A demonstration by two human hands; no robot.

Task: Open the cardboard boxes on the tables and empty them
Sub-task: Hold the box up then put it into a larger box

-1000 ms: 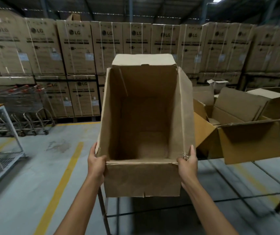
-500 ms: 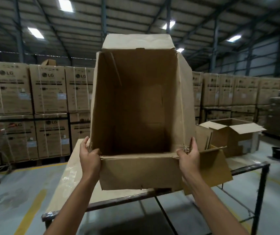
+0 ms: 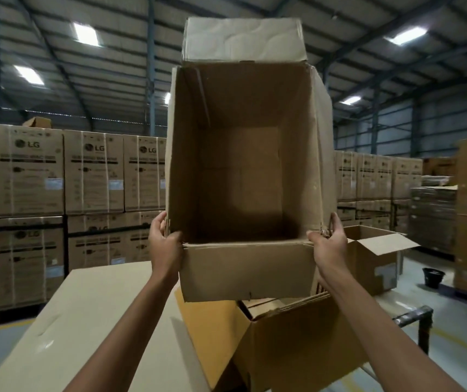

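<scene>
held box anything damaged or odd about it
Minor wear only: the held box has a crumpled top flap and a frayed corner beside the right hand. Its inside looks empty.

A warehouse is shown: printed cartons (image 3: pixel 93 174) are stacked in rows beneath a trussed metal roof (image 3: pixel 113 18).

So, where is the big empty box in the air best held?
At the near rim of the empty box, left hand and right hand each from its own side: the mouth faces you, so both side walls offer edges to pinch.
</scene>
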